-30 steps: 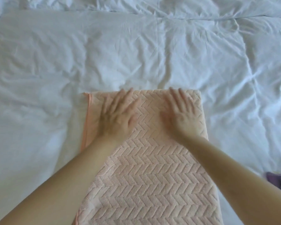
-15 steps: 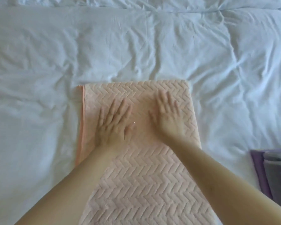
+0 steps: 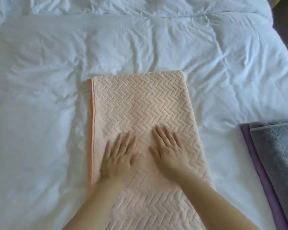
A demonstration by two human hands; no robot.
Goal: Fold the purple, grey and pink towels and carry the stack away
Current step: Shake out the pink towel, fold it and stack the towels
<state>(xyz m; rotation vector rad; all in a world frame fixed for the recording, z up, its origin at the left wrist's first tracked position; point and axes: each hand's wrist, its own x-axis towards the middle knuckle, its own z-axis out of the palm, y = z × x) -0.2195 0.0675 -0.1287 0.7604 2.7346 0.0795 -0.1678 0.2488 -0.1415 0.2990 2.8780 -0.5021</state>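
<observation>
Drawn nearer along pink towel [image 3: 136, 100]: left hand [image 3: 117, 161] and right hand [image 3: 170, 151], pressed flat, fingers straight, slightly spread. At right, grey towel [image 3: 279, 150] atop purple towel [image 3: 250, 140].

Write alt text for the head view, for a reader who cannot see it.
A person's left hand and right hand press flat on a pink towel spread on a rumpled white bed. At the right edge a grey towel lies on a purple towel.
</observation>
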